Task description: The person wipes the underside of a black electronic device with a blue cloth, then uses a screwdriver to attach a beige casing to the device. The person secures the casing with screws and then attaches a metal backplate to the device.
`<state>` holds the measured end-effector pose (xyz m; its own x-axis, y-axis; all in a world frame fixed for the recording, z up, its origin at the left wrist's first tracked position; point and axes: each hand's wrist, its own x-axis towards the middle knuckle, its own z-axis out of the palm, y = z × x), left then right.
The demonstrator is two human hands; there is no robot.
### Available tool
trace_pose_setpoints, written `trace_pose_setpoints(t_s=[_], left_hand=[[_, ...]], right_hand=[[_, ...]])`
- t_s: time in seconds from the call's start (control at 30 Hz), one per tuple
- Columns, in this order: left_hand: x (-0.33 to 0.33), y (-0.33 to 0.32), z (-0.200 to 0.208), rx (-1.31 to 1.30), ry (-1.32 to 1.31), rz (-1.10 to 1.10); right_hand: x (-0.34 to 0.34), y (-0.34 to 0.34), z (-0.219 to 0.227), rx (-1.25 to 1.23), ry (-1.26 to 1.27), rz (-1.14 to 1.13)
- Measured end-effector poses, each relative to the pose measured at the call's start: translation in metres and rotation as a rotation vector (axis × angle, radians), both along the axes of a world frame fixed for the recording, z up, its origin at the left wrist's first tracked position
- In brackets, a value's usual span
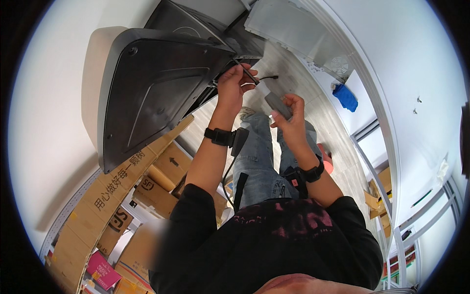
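A large machine with a black underside panel (161,93) and a pale outer shell stands tilted at the upper left. Beside its right edge, my left hand (231,88) has its fingers closed around a thin dark rod-like strip (248,74), whose upper end meets the machine's edge. My right hand (292,120), a little lower and to the right, grips a grey handheld block-shaped tool (278,105). A pale, blurred tip on the tool points toward my left hand, and I cannot make out its exact kind. A black cable end (269,77) shows just beyond my left fingers.
Cardboard boxes (155,193) crowd the lower left below the machine. A blue cloth (345,97) lies at the right by a white frame (364,54). A pale metal panel (289,24) stands at the top. A red object (325,158) is beside my leg.
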<state>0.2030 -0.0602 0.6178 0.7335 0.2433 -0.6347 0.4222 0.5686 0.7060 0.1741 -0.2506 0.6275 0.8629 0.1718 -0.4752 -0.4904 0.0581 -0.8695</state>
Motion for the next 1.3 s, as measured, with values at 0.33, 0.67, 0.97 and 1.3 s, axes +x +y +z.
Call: trace_pose_setpoints(t_s=[0.33,0.67,0.97,1.3], left_hand=[[-0.001,-0.003,0.004,-0.020,-0.017,0.002],[-0.001,-0.003,0.001,0.034,0.017,-0.004],[-0.002,-0.001,-0.003,0.061,0.005,-0.040],[-0.003,0.005,-0.004,0.049,-0.033,-0.031]], right_hand=[[0.007,-0.002,0.011,0.166,0.329,-0.042],[-0.004,-0.004,0.007,-0.067,0.070,0.107],[-0.009,0.002,-0.013,-0.193,-0.313,0.058],[0.008,-0.008,0.007,0.062,0.222,0.130]])
